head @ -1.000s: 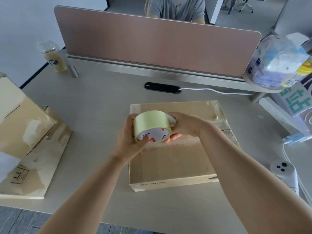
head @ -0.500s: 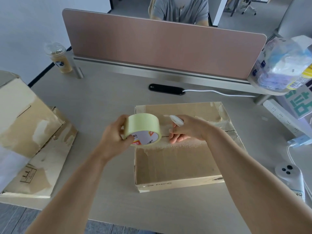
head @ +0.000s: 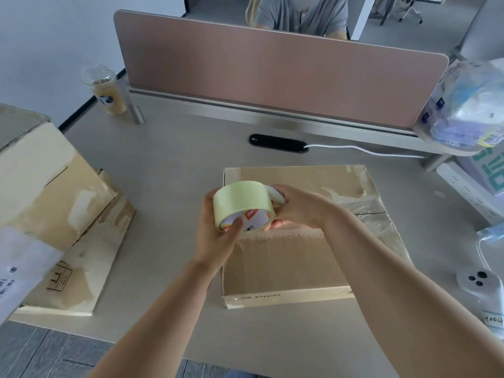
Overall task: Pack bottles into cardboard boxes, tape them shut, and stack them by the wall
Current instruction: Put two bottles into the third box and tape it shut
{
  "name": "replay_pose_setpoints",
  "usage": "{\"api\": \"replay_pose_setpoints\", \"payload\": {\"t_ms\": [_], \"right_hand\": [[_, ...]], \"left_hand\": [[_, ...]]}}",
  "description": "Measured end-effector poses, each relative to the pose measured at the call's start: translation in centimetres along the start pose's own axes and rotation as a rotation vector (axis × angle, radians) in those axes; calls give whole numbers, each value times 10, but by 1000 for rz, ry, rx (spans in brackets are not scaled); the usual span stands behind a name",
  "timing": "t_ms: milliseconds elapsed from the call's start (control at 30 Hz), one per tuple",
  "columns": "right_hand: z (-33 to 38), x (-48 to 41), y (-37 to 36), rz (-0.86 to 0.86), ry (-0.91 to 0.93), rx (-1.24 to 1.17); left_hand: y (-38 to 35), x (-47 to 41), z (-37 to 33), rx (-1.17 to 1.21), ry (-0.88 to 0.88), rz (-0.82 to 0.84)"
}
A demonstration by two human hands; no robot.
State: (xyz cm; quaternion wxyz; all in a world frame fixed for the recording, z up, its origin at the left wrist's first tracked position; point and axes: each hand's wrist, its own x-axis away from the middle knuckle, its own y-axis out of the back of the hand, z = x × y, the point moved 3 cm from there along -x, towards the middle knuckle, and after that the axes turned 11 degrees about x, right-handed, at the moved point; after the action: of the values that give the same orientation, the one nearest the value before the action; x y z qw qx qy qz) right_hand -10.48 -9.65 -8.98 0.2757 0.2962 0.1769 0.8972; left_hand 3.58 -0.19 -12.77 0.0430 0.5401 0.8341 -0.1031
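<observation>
A closed, flat cardboard box (head: 286,263) lies on the desk in front of me, its top marked with old tape remnants. Above its left half, my left hand (head: 215,241) grips a roll of pale yellow packing tape (head: 240,197), thumb pressed on the printed core. My right hand (head: 297,208) is against the roll's right side, fingers curled round a small white object (head: 276,196) that touches the roll. I cannot tell what the white object is. No bottles lie loose on the desk.
Worn cardboard boxes (head: 54,200) are stacked at the left edge. An iced drink cup (head: 105,91) stands by the pink divider (head: 272,72); a person sits behind it. A plastic-wrapped bottle pack (head: 469,110), a power strip (head: 469,192) and a white controller (head: 480,285) are at the right.
Half a second ago my hands were apart, the roll to the left. Now my left hand has brought the roll back against my right hand and the white object.
</observation>
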Motion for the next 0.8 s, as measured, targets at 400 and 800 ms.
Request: {"api": "replay_pose_setpoints", "payload": {"t_ms": [400, 800], "right_hand": [[-6, 9, 11, -93, -10, 124], [-10, 12, 12, -127, -56, -40]], "left_hand": [[-5, -19, -6, 82, 0, 254], [22, -66, -49, -365, 109, 316]]}}
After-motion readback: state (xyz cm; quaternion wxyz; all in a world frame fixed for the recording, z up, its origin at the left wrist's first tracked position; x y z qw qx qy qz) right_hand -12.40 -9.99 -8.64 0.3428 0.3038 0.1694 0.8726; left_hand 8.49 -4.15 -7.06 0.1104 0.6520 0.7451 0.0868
